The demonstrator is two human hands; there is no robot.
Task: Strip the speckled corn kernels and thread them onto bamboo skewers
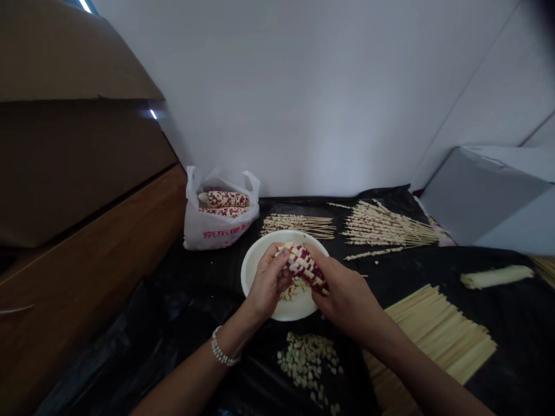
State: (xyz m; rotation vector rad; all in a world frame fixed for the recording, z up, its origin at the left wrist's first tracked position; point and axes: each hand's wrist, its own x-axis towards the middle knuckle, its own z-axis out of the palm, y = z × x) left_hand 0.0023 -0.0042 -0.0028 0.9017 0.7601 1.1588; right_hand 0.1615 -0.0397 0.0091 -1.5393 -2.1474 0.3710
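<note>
Both hands grip one corn cob (302, 263) with white and dark red kernels, held over a white bowl (255, 254). My left hand (266, 283) is closed at the cob's left end, with the thumb on the kernels. Around the lower right end wraps my right hand (347, 289). Loose kernels (289, 290) lie in the bowl beneath the cob. Nearer to me, a pile of pale kernels (310, 358) is spread on black plastic sheeting (191, 323).
A white plastic bag (221, 231) holding corn cobs (228, 199) stands at the back left. Kernel-threaded sticks lie in a small bundle (299, 224) and a larger bundle (385, 225). Bare sticks (437, 335) and a stripped cob (496, 276) are at right. Cardboard boxes (78, 156) flank the left.
</note>
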